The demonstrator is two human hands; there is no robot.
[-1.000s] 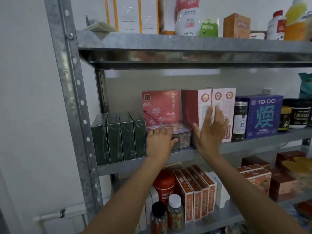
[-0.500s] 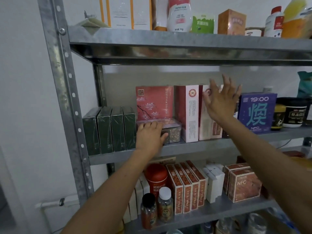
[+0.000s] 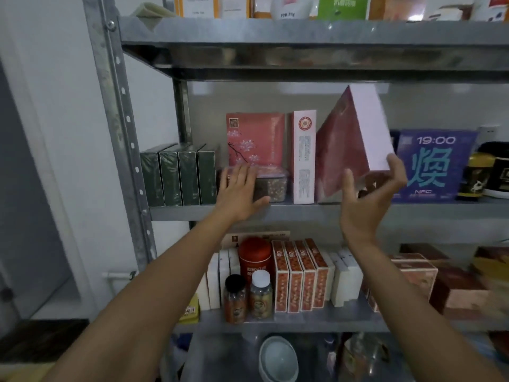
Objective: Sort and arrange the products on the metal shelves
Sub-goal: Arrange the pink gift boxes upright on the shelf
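Right hand (image 3: pixel 369 199) gripping lower corner of tilted pink box (image 3: pixel 349 144), fingers curling round it, over middle shelf (image 3: pixel 303 212) between white box (image 3: pixel 304 158) and purple box (image 3: pixel 435 164). Probably light, stiff card, slick; safer pinching both broad faces. Left hand (image 3: pixel 239 188) pressing flat, fingers straight, on clear container (image 3: pixel 271 186). Metal shelving standing against white wall (image 3: pixel 55 106).
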